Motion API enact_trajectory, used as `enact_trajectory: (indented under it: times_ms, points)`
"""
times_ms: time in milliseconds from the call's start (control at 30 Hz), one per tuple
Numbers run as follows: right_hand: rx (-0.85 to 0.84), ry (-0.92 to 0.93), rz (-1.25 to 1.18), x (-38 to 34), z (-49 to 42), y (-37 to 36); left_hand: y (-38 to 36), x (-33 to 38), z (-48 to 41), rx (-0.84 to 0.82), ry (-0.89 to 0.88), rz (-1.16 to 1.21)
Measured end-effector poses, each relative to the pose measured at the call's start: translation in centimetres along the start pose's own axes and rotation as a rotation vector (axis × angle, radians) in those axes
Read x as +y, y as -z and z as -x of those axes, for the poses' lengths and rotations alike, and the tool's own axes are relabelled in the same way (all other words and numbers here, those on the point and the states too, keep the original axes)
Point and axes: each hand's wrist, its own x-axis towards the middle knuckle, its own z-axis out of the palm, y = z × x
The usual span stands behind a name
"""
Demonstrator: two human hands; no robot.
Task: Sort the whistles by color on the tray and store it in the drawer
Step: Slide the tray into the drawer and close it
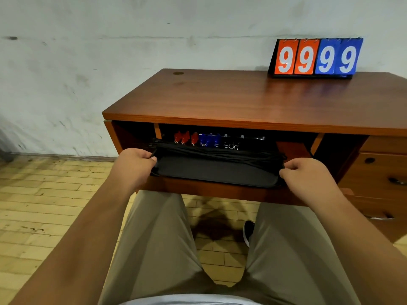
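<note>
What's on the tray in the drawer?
Red whistles, blue whistles and dark ones in a row, black cords in front. The desktop shadows the back.

Glossy wood desk point(242, 95); matt dark tray point(218, 170); shiny plastic whistles point(198, 138).

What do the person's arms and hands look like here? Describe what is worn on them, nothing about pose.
Both forearms are bare up to the bottom edge of the picture, with no sleeves showing. The left hand and right hand wear no gloves, and no watch, bracelet or ring can be seen. No markings show on either arm. Lower down, khaki trousers and a strip of light shirt show.
</note>
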Motion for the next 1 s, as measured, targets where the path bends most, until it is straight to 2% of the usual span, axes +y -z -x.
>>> enact_trajectory:
  times_ms: [167,500,1000]
  points:
    - [-0.007,-0.041,-0.063,-0.4,-1.7,-0.2,-0.9,1.2,-1.8,-0.006,0.062,-0.144]
    - [0.063,-0.044,-0.081,1.2,-3.9,-2.1,-2.5,1.3,-1.8,0.064,0.042,-0.329]
    - [0.18,0.023,0.217,1.8,-3.9,-3.9,-4.0,2.8,-0.2,0.137,-0.025,-0.681]
